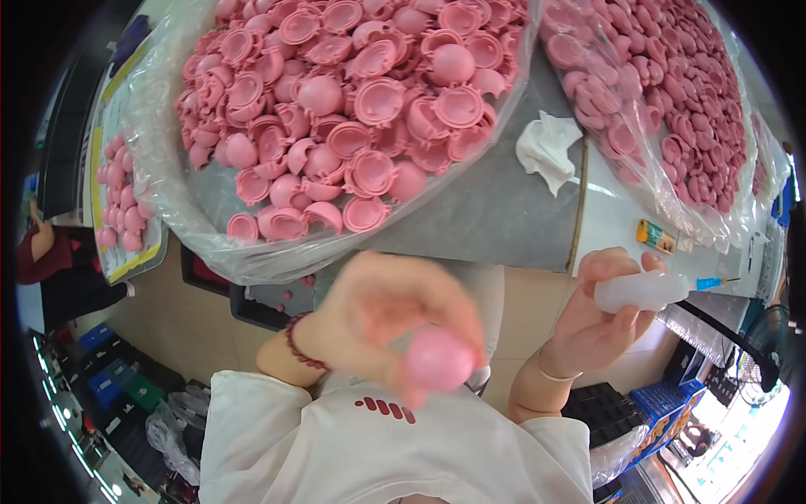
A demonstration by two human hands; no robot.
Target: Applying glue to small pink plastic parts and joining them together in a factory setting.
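Observation:
In front of my chest, my left hand is closed around a pink plastic ball, smeared a little by motion. My right hand grips a white squeeze bottle lying sideways, its blue needle tip pointing right. Beyond my left hand, a clear plastic bag lies spread on the grey table. Many pink half shells are heaped on it, some domed side up and others showing their hollow insides.
A second clear bag of smaller pink pieces lies at the far right. Near it are a crumpled white tissue and an orange-and-green lighter-sized packet. Pink balls fill a tray at left. A black fan stands at right.

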